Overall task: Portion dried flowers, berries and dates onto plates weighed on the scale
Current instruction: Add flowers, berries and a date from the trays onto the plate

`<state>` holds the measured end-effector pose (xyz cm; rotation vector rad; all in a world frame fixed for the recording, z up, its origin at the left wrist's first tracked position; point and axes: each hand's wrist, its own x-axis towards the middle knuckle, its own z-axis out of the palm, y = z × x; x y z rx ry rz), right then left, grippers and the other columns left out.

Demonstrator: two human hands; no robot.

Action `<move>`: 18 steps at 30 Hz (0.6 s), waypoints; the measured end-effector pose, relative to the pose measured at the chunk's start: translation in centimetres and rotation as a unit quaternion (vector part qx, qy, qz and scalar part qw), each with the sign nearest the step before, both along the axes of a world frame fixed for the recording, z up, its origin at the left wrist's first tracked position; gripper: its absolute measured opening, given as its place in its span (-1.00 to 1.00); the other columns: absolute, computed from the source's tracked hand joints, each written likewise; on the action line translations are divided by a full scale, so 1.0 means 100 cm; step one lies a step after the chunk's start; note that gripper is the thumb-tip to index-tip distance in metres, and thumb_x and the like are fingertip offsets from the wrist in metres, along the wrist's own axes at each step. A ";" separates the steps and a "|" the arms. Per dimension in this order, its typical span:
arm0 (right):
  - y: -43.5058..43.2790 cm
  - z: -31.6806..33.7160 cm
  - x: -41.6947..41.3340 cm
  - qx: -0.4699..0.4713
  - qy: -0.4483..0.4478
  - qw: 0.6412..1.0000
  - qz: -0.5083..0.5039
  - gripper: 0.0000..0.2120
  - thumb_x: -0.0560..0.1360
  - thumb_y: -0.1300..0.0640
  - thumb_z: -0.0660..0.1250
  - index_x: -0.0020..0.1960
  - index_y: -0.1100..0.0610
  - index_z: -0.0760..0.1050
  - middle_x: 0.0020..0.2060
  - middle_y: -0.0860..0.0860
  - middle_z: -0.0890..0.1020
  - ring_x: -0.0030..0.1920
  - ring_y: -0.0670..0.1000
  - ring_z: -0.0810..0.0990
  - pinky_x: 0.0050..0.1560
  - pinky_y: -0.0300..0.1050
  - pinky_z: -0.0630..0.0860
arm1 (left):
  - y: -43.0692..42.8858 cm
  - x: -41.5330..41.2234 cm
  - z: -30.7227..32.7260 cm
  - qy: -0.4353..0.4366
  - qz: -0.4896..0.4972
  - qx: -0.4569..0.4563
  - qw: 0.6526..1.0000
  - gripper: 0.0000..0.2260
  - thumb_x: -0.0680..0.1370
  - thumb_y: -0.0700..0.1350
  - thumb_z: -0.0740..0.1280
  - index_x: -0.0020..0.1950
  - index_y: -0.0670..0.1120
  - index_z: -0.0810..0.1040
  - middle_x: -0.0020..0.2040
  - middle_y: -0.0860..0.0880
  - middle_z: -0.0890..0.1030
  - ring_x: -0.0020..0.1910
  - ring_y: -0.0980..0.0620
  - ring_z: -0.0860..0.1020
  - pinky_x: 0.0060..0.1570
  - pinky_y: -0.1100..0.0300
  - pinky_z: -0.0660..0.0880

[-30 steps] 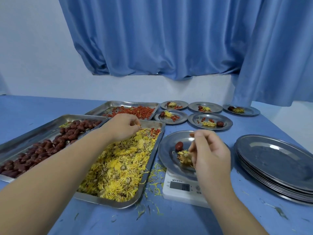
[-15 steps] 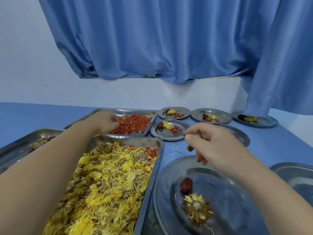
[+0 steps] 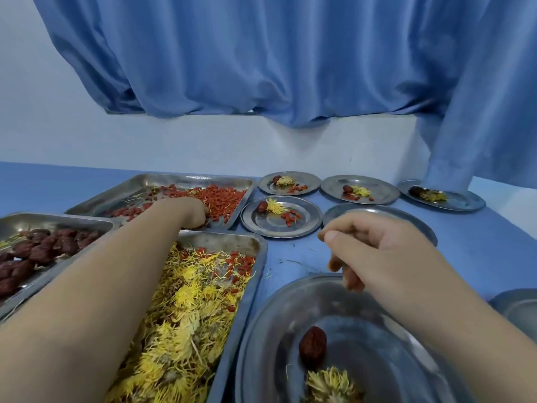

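Trays stood three in number on the blue table point(image 3: 479, 237): a far one of red berries point(image 3: 229, 197), a left one of dates point(image 3: 43, 251) and a near one of yellow dried flowers point(image 3: 186, 301). Her or his left hand point(image 3: 191, 212) reached across into the berries, fingers down among them; whether it had picked any up I couldn't tell. The right hand point(image 3: 374, 251) hung over the far rim of the near plate point(image 3: 377, 359), fingers loosely curled, thumb against forefinger, and I couldn't see if anything was pinched there. That plate carried one date point(image 3: 313, 346) and one flower point(image 3: 331, 385), touching. Five small plates sat beyond: four point(image 3: 273, 225) showed a portion each, the fifth point(image 3: 377, 209) lay half hidden behind the right hand
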<state>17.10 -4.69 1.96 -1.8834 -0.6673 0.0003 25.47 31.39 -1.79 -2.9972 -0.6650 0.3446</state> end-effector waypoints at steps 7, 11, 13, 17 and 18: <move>-0.004 0.002 0.006 -0.010 0.009 1.000 -0.016 -0.85 0.40 -0.08 0.26 -0.17 -0.14 0.61 -0.38 -0.12 0.65 -0.48 -0.16 0.56 -0.34 -0.13 0.52 | -0.011 0.004 0.002 -0.052 0.000 0.027 0.998 -0.77 0.55 -0.29 0.22 0.12 -0.18 0.61 0.01 -0.11 0.61 -0.04 -0.06 0.57 -0.03 0.13 0.51; -0.006 0.005 0.005 -0.013 0.007 1.000 -0.020 -0.85 0.40 -0.07 0.27 -0.20 -0.12 0.61 -0.39 -0.13 0.64 -0.48 -0.18 0.55 -0.34 -0.14 0.54 | -0.008 0.000 0.002 -0.088 -0.001 -0.002 0.996 -0.76 0.54 -0.35 0.22 0.05 -0.18 0.65 0.05 -0.14 0.63 0.01 -0.09 0.58 0.06 0.07 0.54; -0.006 0.007 0.004 -0.011 0.009 1.000 -0.021 -0.84 0.38 -0.08 0.26 -0.21 -0.12 0.61 -0.39 -0.12 0.64 -0.49 -0.18 0.54 -0.35 -0.15 0.54 | -0.005 -0.003 0.003 -0.103 -0.008 -0.019 0.994 -0.75 0.52 -0.37 0.22 0.01 -0.16 0.66 0.02 -0.11 0.62 -0.04 -0.06 0.57 0.00 0.09 0.52; -0.008 0.010 0.003 -0.010 0.009 1.000 -0.025 -0.83 0.38 -0.08 0.25 -0.20 -0.11 0.61 -0.38 -0.12 0.65 -0.49 -0.19 0.53 -0.35 -0.17 0.50 | -0.002 -0.004 0.011 -0.147 -0.017 -0.061 0.987 -0.73 0.50 -0.39 0.30 -0.17 -0.01 0.56 0.00 -0.06 0.59 -0.15 0.03 0.53 -0.24 0.18 0.45; -0.008 0.011 0.003 -0.010 0.007 1.000 -0.026 -0.84 0.39 -0.07 0.25 -0.20 -0.11 0.61 -0.38 -0.12 0.65 -0.48 -0.19 0.54 -0.35 -0.17 0.50 | -0.001 -0.004 0.015 -0.160 -0.022 -0.073 0.984 -0.73 0.49 -0.37 0.33 -0.19 0.01 0.55 0.00 -0.06 0.60 -0.12 0.01 0.55 -0.20 0.16 0.49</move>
